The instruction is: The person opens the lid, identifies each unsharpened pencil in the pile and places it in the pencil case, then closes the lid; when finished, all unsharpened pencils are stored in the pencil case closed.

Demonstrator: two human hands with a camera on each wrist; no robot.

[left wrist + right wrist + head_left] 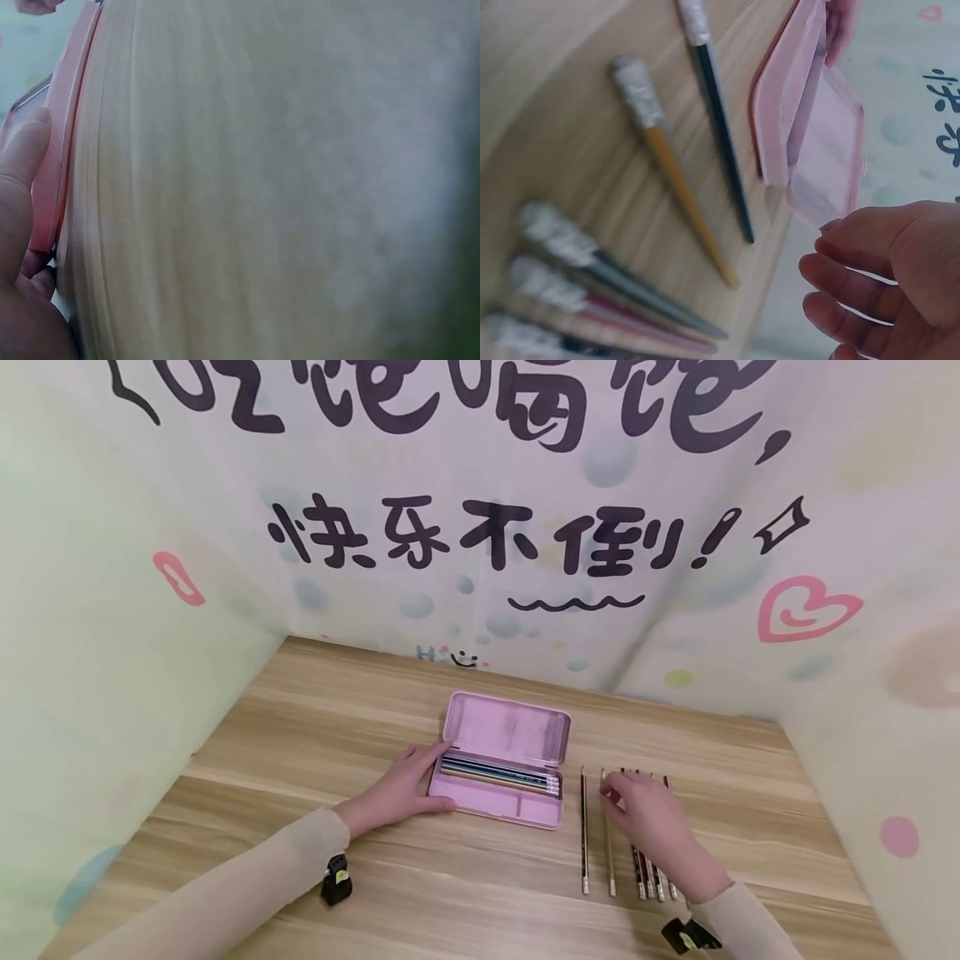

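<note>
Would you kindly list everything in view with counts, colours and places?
Backdrop: one, pale, rear
Lettering: several characters, black, on backdrop
Table: one, brown, below backdrop
Pencil case: one, pink, on table
Stored pencils: several, mostly dark, in case
First loose pencil: one, black, right of case
Second loose pencil: one, yellow, next along
Other loose pencils: several, dark, further right
Sleeves: two, cream, lower foreground
Wrist devices: two, black, beside sleeves
Left hand: one, gripping case's left end
Right hand: one, above loose pencils
</note>
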